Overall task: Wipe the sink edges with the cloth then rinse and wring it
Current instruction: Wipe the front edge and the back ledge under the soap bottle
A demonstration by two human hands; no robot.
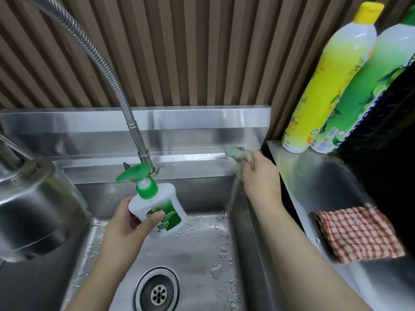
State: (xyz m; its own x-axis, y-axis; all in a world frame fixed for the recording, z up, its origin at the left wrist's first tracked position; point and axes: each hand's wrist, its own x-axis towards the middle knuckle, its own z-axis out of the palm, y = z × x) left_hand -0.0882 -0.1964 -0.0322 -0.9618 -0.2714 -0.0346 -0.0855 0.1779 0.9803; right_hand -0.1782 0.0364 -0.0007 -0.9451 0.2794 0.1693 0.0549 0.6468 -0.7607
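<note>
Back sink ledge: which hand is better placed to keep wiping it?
Right. The right hand grips the green cloth against the back ledge. The left hand holds the soap bottle above the basin.

Cloth [238, 158] blurred, partly under right hand [260, 176].

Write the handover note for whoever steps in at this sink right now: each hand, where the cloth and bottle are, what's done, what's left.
Left hand: grips the soap pump bottle, held up over the sink basin.
Right hand: grips the bunched green cloth against the sink's back ledge, near the right rear corner.
Faucet: no water visibly running; drops lie on the basin floor.
Done: cannot tell how much edge has been wiped; wiping of the back ledge is under way.
Left: finish the edges, set the bottle down, then rinse and wring the cloth.
</note>
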